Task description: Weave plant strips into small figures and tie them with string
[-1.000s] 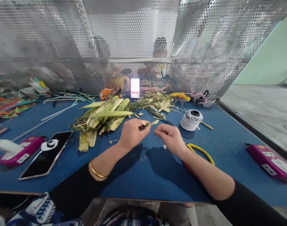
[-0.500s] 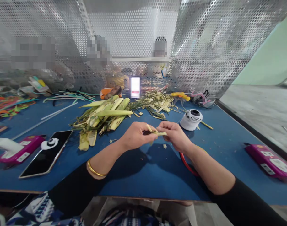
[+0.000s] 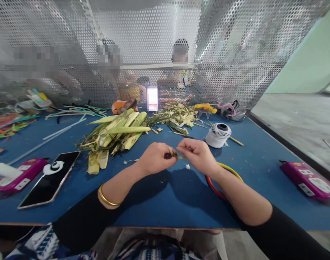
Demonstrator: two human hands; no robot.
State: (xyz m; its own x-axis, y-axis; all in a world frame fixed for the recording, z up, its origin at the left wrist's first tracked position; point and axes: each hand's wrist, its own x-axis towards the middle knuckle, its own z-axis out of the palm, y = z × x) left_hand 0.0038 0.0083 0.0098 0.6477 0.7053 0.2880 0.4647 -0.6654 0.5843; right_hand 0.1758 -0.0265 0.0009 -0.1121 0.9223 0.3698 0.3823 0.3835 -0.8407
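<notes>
Over the middle of the blue table, my left hand (image 3: 159, 157) is closed around a small piece of pale corn husk (image 3: 171, 151), its fingers curled. Close beside it, my right hand (image 3: 196, 153) pinches the husk's other end between thumb and fingertips; most of the strip is hidden by the fingers. Behind my left hand lies a pile of green-yellow corn husks (image 3: 118, 131). A cone of white thread (image 3: 218, 135) stands just beyond my right hand. Beneath my right wrist is a red and yellow ring (image 3: 230, 169).
Shredded husk (image 3: 178, 115) lies at the back, beside yellow-handled scissors (image 3: 205, 107). A phone (image 3: 50, 180) and a magenta power strip (image 3: 22, 175) are at left, another power strip (image 3: 308, 178) at right. A perforated metal screen (image 3: 151, 36) borders the back; people sit behind it.
The husk between my hands has been turned and drawn in, so less of it sticks out. My right hand's fingers have shifted slightly. The view has moved a little.
</notes>
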